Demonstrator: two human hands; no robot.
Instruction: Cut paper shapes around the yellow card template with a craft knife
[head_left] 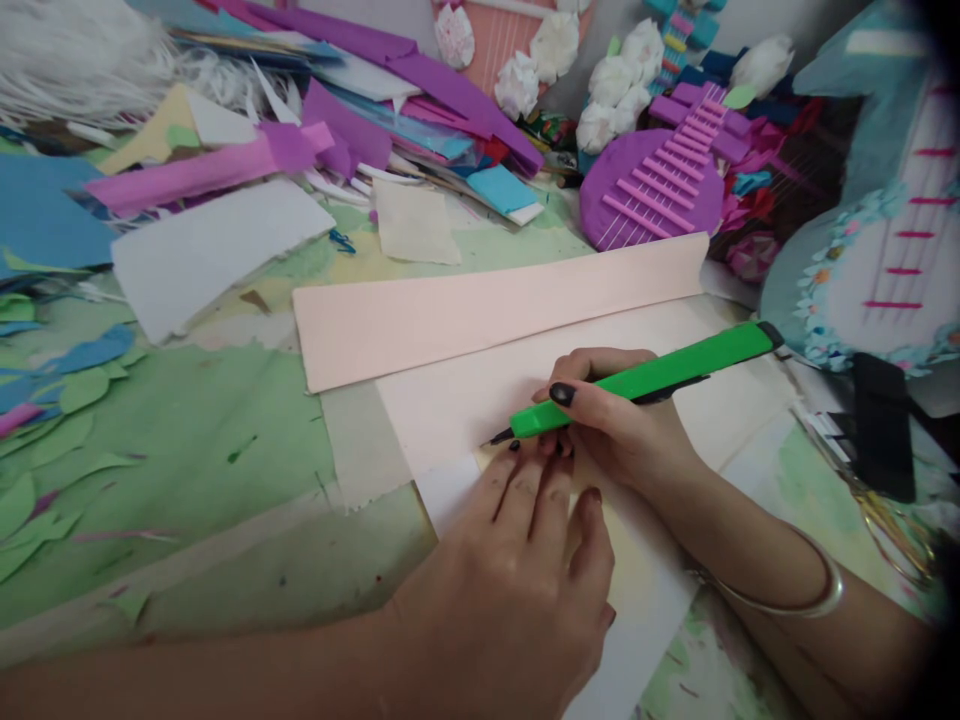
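My right hand [611, 410] is closed around a green utility knife [637, 380] with a black end cap. Its dark tip points left and meets the sheet just beyond my left fingertips. My left hand [517, 580] lies flat with fingers stretched out, pressing on a small cream paper piece [626, 540], mostly hidden beneath both hands. Under that piece is a white sheet [637, 650], and a larger pale sheet [435, 410] reaches beyond it. A long pale pink strip of card [487, 310] rests across the far part of the pale sheet.
Colored paper scraps [67, 390] cover the left side. Behind are a white card [210, 250], stacked purple sheets [450, 90] and a purple paper instrument [652, 190]. A pale blue paper instrument [870, 270], black object [885, 425] and scissors [892, 530] lie right.
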